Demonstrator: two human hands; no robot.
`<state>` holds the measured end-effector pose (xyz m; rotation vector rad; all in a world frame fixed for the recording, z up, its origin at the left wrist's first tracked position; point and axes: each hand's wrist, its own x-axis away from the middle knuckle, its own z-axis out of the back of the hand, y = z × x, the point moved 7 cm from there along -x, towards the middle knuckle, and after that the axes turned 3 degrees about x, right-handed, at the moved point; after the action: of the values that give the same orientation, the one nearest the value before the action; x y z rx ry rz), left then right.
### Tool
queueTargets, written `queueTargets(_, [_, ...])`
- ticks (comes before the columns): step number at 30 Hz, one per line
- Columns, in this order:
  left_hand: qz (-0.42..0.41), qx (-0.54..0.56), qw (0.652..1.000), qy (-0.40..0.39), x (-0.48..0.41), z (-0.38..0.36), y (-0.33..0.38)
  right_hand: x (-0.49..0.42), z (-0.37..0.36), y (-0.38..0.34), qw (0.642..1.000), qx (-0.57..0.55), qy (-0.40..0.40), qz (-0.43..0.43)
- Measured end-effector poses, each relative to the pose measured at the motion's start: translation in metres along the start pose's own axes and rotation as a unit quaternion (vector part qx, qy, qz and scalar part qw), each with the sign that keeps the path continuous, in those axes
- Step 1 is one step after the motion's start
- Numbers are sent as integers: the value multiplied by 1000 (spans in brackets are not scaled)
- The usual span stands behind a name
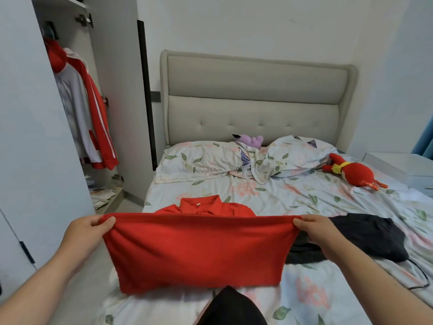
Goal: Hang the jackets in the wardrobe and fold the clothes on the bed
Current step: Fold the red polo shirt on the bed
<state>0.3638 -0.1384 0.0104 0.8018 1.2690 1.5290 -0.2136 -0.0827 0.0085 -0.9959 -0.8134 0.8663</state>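
A red polo shirt (196, 249) lies on the floral bed (304, 202), its collar pointing toward the pillows. Its lower half is lifted and stretched between my hands. My left hand (91, 228) pinches the left corner of the raised edge, and my right hand (316, 231) pinches the right corner. A black garment (370, 238) lies crumpled on the bed just right of the shirt, partly under my right hand. In the open wardrobe (110, 66) at the left hang a red-and-white jacket (98, 118) and a grey one (70, 99).
Two floral pillows (199, 160) lie by the grey headboard, with a purple plush toy (251, 140) between them and a red plush toy (353, 174) at the right. A white nightstand (407, 165) stands at the far right. Another dark piece of cloth (232, 308) sits at the bottom edge.
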Motion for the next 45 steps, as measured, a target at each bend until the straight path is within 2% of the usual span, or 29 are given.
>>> queueTargets(1, [7, -26, 1000, -3, -6, -3, -6, -8, -2, 2, 1000, 2, 12, -3])
queueTargets(3, [79, -36, 996, -3, -20, -9, -25, -21, -20, 9, 994, -91, -20, -55])
queueTargets(5, [224, 73, 972, -26, -28, -27, -46, -32, -43, 15, 958, -246, -71, -130])
queueTargets(7, [349, 229, 907, -57, -30, -55, -58, -45, -62, 19, 903, -378, -111, -171])
queueTargets(10, [391, 380, 836, -69, -44, -84, -65, -67, -82, 29, 853, -470, -140, -181])
queueTargets(13, [390, 442, 806, -47, -66, -100, -74, -94, -96, 38, 850, -478, -126, -182])
queueTargets(18, [381, 457, 804, -2, -114, -124, -95, -153, -114, 41, 859, -473, -83, -180])
queueTargets(21, [374, 444, 814, 9, -145, -144, -104, -190, -133, 30, 880, -439, -75, -165])
queueTargets(28, [331, 410, 849, -30, -219, -190, -110, -265, -174, 21, 913, -372, -65, -156])
queueTargets(30, [282, 362, 887, -50, -219, -203, -111, -268, -188, 27, 943, -300, -56, -136])
queueTargets(32, [196, 231, 951, -65, -201, -210, -118, -254, -199, 33, 995, -65, -49, -54])
queueTargets(33, [136, 138, 978, -80, -186, -211, -122, -241, -204, 36, 994, 95, -47, 27])
queueTargets(34, [69, 23, 992, -107, -167, -213, -128, -222, -213, 42, 963, 237, -52, 120])
queueTargets(35, [6, -102, 985, -142, -148, -215, -138, -199, -221, 51, 911, 352, -61, 206])
queueTargets(36, [-49, -224, 956, -181, -127, -218, -152, -178, -226, 65, 853, 442, -65, 270])
queueTargets(37, [-84, -337, 913, -214, -106, -219, -167, -159, -229, 78, 805, 506, -68, 301])
queueTargets(38, [-103, -430, 866, -232, -89, -217, -179, -148, -228, 91, 775, 549, -71, 305])
queueTargets(39, [-113, -484, 835, -237, -77, -212, -187, -141, -223, 103, 762, 577, -70, 284])
queueTargets(40, [-114, -502, 827, -226, -70, -207, -190, -138, -217, 108, 761, 590, -58, 262])
queueTargets(41, [-106, -497, 836, -207, -66, -200, -188, -136, -210, 112, 770, 591, -48, 233])
queueTargets(45, [-42, -474, 870, -127, -46, -178, -176, -115, -185, 117, 849, 507, -21, 148])
